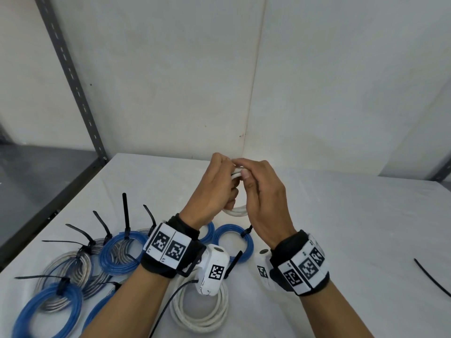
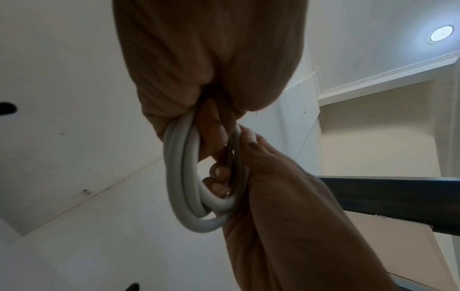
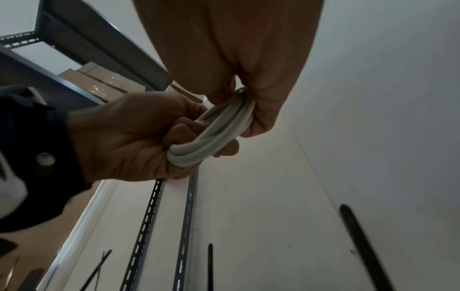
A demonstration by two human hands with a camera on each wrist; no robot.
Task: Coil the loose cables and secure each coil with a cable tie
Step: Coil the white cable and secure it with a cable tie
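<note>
Hands, left hand (image 1: pixel 214 189) and right hand (image 1: pixel 262 191), each grip the white cable coil (image 1: pixel 238 212), hiding most of it.

A white table (image 1: pixel 341 215) carries tied blue coils (image 1: pixel 119 253) and clear coils (image 1: pixel 70 267) toward eight o'clock, a white coil (image 1: pixel 200 313) at six, and a loose black cable tie (image 1: pixel 432 276) at four.

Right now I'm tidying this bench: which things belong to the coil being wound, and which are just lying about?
In hand:
- small white cable coil
- left hand
- right hand
- loose black cable tie, likely next

Lying about:
- tied blue cable coil
- larger white cable coil
- grey slotted shelf post
</note>
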